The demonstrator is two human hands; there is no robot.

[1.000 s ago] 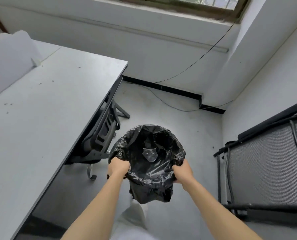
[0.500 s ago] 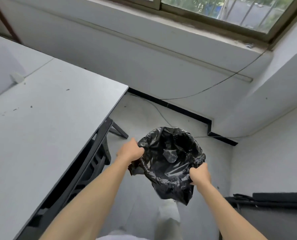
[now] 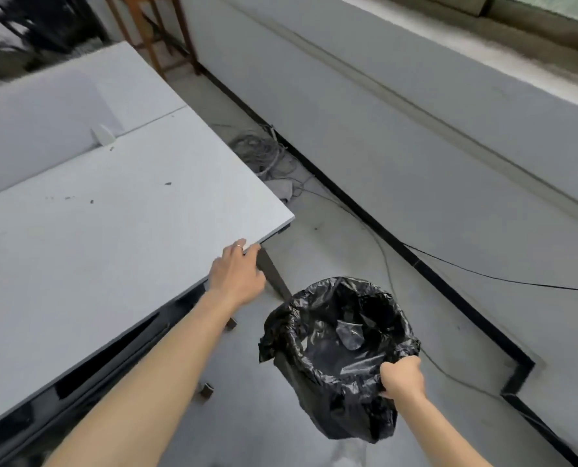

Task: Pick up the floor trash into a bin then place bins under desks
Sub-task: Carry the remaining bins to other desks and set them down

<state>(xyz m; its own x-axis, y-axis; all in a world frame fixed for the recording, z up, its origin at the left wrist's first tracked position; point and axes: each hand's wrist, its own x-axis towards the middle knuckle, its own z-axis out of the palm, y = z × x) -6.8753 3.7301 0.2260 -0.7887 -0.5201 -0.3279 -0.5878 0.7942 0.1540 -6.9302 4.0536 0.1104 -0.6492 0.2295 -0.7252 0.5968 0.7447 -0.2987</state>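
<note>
A bin lined with a black plastic bag (image 3: 318, 382) hangs above the floor at lower centre, with a crumpled grey piece of trash (image 3: 348, 335) lying inside it. My right hand (image 3: 402, 378) grips the bag-covered rim on the near right side. My left hand (image 3: 237, 274) is off the bin and rests with fingers spread on the front edge of the grey desk (image 3: 112, 237), near its right corner. Under the desk edge a dark desk leg (image 3: 274, 274) shows.
A tangle of grey cables (image 3: 264, 156) lies on the floor beyond the desk corner, by the wall's black baseboard (image 3: 398, 247). A thin black wire runs along the wall at right. A white divider panel (image 3: 34, 129) stands on the desk. A wooden frame (image 3: 166, 35) stands at the back.
My left hand has let go of the bin rim and moved up-left to the desk edge. The bin now hangs from my right hand alone. The view has swung left along the wall.
</note>
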